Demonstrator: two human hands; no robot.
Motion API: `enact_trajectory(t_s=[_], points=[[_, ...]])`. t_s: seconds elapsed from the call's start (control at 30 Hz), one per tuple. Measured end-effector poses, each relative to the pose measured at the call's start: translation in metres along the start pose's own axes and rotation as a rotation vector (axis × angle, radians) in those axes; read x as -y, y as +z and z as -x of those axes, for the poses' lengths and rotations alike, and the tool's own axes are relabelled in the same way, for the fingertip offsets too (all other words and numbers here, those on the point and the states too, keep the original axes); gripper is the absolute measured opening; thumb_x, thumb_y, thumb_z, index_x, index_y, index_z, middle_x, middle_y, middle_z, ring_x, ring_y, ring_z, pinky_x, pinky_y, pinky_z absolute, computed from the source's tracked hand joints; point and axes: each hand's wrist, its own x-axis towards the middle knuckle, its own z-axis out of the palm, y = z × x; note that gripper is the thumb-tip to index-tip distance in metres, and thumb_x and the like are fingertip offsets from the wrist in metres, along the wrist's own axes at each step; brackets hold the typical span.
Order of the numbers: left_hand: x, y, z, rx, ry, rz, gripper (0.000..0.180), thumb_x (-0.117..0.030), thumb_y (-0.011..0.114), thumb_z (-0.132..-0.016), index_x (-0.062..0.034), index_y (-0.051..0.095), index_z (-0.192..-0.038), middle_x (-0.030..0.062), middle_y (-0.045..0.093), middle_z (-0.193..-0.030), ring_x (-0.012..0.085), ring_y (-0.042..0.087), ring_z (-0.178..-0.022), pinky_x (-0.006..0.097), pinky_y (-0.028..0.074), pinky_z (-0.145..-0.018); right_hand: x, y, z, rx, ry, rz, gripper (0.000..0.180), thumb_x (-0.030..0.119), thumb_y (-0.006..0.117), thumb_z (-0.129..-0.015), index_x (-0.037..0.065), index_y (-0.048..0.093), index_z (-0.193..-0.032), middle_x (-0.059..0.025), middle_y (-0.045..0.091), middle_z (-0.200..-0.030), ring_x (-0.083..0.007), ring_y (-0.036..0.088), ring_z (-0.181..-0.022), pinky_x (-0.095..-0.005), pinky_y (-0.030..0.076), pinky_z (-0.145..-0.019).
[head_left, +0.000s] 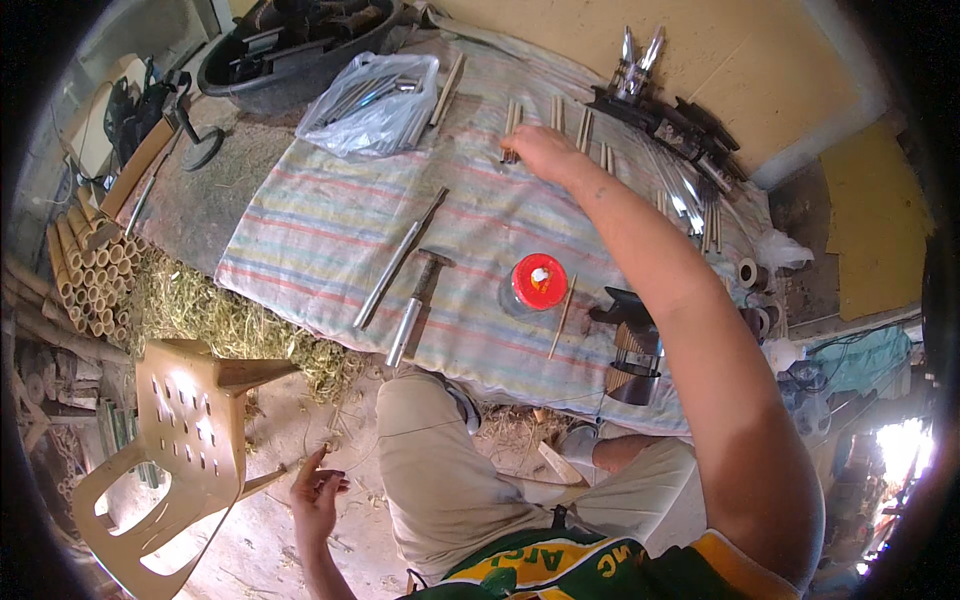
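Slender tan sticks (512, 115) lie near the surface's far edge, right of its middle. Right hand (545, 152) is on their near end, fingers bunched narrow; can't tell if gripped or just touched. More stick bundles (584, 130) are spaced along the same edge toward the far right corner, with shiny metal rods (682, 195) near that corner. Progress, judging by layout: sticks already split into separate small groups; one thin stick (563, 318) lies outside the row, just beside a red-lidded clear jar (538, 285) toward the near edge. No finished piece identifiable; what's left is unclear.

Striped cloth (480, 222) covers most of the surface. Left of the jar: hammer (411, 310), long chisel-like tool (388, 275). Plastic bag (345, 130) of metal tools toward the far left corner, black basin (290, 92) behind it. Left hand (316, 492) is off the surface, near a tan plastic chair (190, 400); fingers half curled, can't tell if holding anything.
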Motion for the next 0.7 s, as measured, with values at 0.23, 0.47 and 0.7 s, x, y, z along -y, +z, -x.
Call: enact_trajectory(t_s=[0.23, 0.47, 0.7], points=[[0.030, 0.004, -0.021, 0.161, 0.145, -0.330, 0.028, 0.005, 0.063, -0.090, 0.0050, 0.062, -0.118, 0.0145, 0.072, -0.086, 0.0162, 0.069, -0.076, 0.029, 0.057, -0.069, -0.003, 0.008, -0.003, 0.043, 0.174, -0.069, 0.028, 0.026, 0.053, -0.093, 0.009, 0.064, -0.112, -0.0175, 0.066, -0.110, -0.0364, 0.063, -0.109, -0.0450, 0.050, -0.093], [0.008, 0.024, -0.015, 0.084, 0.120, -0.051, 0.011, -0.003, 0.063, -0.095, 0.0059, 0.062, -0.103, 0.0099, 0.068, -0.082, 0.0151, 0.067, -0.068, 0.027, 0.056, -0.061, -0.008, -0.032, 0.034, -0.441, -0.035, -0.121, 0.028, 0.024, 0.055, -0.097, 0.006, 0.054, -0.118, -0.0179, 0.063, -0.112, -0.0373, 0.062, -0.104, -0.0469, 0.050, -0.088], [-0.036, 0.060, -0.006, 0.175, 0.041, 0.085, 0.013, -0.006, 0.064, -0.095, 0.0054, 0.061, -0.101, 0.0110, 0.067, -0.083, 0.0140, 0.064, -0.063, 0.026, 0.053, -0.055, 0.002, -0.142, 0.230, -1.237, 0.190, -0.825, 0.028, 0.021, 0.064, -0.097, 0.002, 0.054, -0.115, -0.0084, 0.066, -0.100, -0.0146, 0.063, -0.092, -0.0306, 0.052, -0.081]])
